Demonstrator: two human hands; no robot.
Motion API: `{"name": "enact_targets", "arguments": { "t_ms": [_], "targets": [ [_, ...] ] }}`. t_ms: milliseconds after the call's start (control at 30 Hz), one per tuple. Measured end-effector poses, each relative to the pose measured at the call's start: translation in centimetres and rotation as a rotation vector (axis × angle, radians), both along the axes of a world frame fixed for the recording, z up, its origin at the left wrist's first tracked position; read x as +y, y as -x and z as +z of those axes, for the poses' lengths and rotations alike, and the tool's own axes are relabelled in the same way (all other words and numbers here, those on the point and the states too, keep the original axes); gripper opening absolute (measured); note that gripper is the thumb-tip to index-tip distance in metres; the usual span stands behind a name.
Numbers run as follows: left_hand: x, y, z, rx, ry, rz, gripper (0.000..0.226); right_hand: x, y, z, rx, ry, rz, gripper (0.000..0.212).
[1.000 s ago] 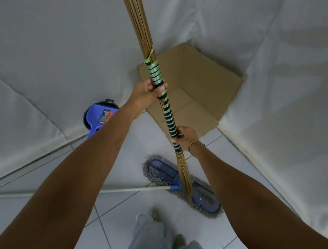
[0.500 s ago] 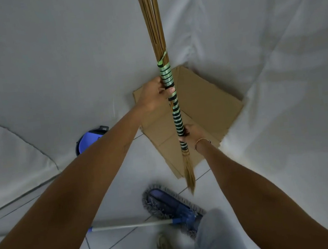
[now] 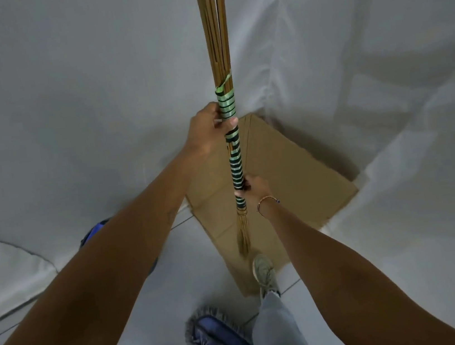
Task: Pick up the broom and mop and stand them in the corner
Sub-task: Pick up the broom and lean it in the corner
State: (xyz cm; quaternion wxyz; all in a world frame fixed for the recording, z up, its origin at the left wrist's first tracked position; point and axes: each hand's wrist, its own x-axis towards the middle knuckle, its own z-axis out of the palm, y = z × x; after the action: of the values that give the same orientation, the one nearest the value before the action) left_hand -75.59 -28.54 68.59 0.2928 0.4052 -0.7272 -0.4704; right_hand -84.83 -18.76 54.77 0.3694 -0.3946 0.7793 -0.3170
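Note:
I hold a stick broom (image 3: 234, 154) upright, its brown straws running up out of the top of the frame and its handle wrapped in green and black bands. My left hand (image 3: 210, 129) grips the upper part of the wrapping. My right hand (image 3: 254, 187) grips lower down, near the frayed bottom end, which hangs above a flat piece of cardboard (image 3: 294, 180) in the corner. The mop (image 3: 218, 341), with a blue pad and grey fringe, lies on the tiled floor at the bottom of the frame, partly behind my leg.
White sheets (image 3: 79, 105) cover both walls that meet at the corner. A blue object (image 3: 94, 232) peeks out behind my left forearm. My shoe (image 3: 264, 274) stands on the cardboard's near edge. White floor tiles (image 3: 178, 290) lie between.
I have stepped closer to the corner, one foot now on the cardboard. The broom stays upright in both hands over the cardboard, and the mop has slid lower in view.

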Motion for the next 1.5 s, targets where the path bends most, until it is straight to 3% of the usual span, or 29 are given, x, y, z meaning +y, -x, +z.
{"name": "enact_targets", "arguments": {
  "t_ms": [333, 500, 1033, 1300, 1500],
  "targets": [
    [-15.3, 17.9, -9.4, -0.184, -0.011, 0.049, 0.034, -14.7, 15.8, -9.7, -0.055, -0.095, -0.123, 0.024],
    [-21.4, 23.2, -14.3, -0.154, -0.165, 0.121, 0.034, -20.6, 20.0, -14.5, -0.121, -0.102, -0.169, 0.023],
    [-31.4, 28.2, -32.4, -0.213, -0.152, 0.015, 0.037, -30.9, 26.1, -32.4, -0.164, -0.199, -0.177, 0.030],
    [-32.7, 30.4, -36.7, -0.157, -0.179, 0.053, 0.036, -33.1, 28.4, -37.4, -0.136, -0.198, -0.229, 0.028],
    [-33.4, 31.4, -37.4, -0.160, -0.160, 0.135, 0.037, -34.1, 29.3, -38.0, -0.070, -0.224, -0.248, 0.025]
  ]
}}
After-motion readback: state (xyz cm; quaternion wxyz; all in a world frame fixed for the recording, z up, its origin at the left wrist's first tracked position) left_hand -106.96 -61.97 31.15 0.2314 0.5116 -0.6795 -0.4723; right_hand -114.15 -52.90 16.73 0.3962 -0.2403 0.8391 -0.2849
